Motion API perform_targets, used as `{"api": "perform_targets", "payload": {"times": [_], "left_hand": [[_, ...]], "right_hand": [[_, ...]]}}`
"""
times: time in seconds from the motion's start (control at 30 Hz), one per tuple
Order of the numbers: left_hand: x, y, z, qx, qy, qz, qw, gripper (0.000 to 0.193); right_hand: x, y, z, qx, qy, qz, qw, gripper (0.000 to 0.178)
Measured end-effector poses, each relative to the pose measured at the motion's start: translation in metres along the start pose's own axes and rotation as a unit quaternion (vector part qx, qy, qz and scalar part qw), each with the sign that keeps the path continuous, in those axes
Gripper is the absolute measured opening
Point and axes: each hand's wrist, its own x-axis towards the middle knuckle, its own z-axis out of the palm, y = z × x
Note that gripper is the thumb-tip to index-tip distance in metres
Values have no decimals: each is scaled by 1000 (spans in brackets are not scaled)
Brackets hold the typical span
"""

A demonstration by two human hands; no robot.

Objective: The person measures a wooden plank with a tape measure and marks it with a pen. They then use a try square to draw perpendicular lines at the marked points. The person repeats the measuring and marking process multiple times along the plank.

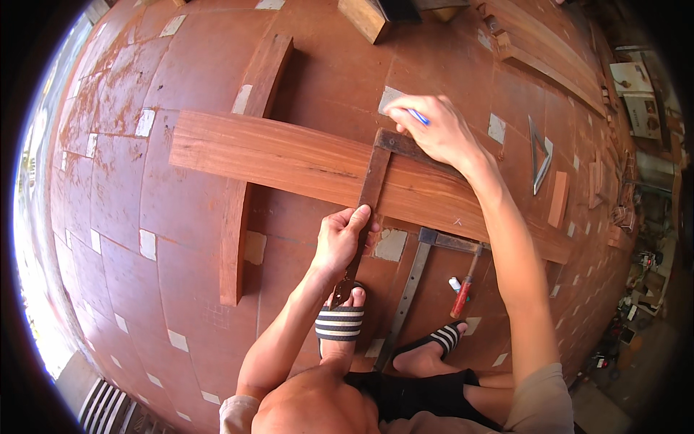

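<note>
Reddish-brown wood crossed the middle of my feed: a long plank (289, 152) lay on a slant over the tiled floor (195, 79), its left part resting across a narrower timber (235, 253). From where I sat, I had the left hand (338, 242) at the near edge of the plank, its grip closed on the long leg of a dark L-shaped metal bar (374, 173), thumb on top. That leg ran across the plank's face and on past its near edge, down toward a foot in a striped sandal (340, 323). The bar's shorter leg pointed right along the far edge, partly under my right hand (442, 130). I kept that hand's grip narrow around a blue pen (418, 116); its tip was hidden from me, so I could not tell whether it touched anything. A small pale mark showed on the plank farther right.

On the near side of the plank, a bar clamp (412, 286) lay with its red handle toward the second sandal (446, 336). Beyond my right forearm I saw a metal triangle (537, 155) flat on the floor, with a short wooden strip (558, 199) just beside it.
</note>
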Motion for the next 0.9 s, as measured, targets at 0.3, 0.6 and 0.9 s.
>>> {"api": "perform_targets", "payload": {"times": [0.3,0.6,0.9], "left_hand": [[-2,5,0,42,37,8,998,42],[-11,23,-26,76,89,32,993,45],[-9,25,-33,75,83,27,993,44]], "right_hand": [[-90,47,10,82,25,82,993,58],[-63,28,25,49,17,89,995,58],[-58,23,29,42,40,63,996,59]]}}
